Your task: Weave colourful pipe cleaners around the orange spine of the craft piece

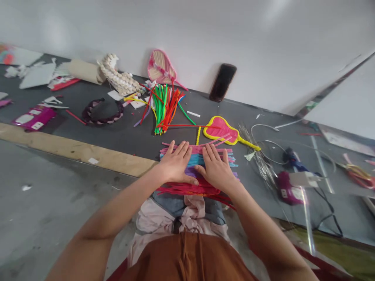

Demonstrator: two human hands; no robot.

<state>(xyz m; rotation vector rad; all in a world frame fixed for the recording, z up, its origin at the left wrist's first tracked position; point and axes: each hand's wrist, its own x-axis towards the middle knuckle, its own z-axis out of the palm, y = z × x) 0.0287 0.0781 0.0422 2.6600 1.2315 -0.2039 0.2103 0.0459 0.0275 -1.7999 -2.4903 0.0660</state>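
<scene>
Rows of pipe cleaners (pixel 195 159) in pink, blue, purple and red lie side by side at the table's front edge, in front of my body. My left hand (pixel 177 162) rests flat on their left half, fingers stretched forward. On the right half lies my right hand (pixel 215 166), also flat, with its thumb out to the side. Both palms hide part of the strips, and blue and purple ones show between the hands. Just beyond, a yellow-edged pink fan shape (pixel 221 129) with a yellow handle lies on the table. A bundle of green and red pipe cleaners (pixel 165 109) is behind my left hand.
A phone (pixel 223 82) leans against the wall, and a pink fan (pixel 161 67) stands left of it. Farther left are a dark braided headband (pixel 102 111) and a purple packet (pixel 35 117). Thin wires (pixel 265 168) and a glue gun (pixel 295 162) lie to the right.
</scene>
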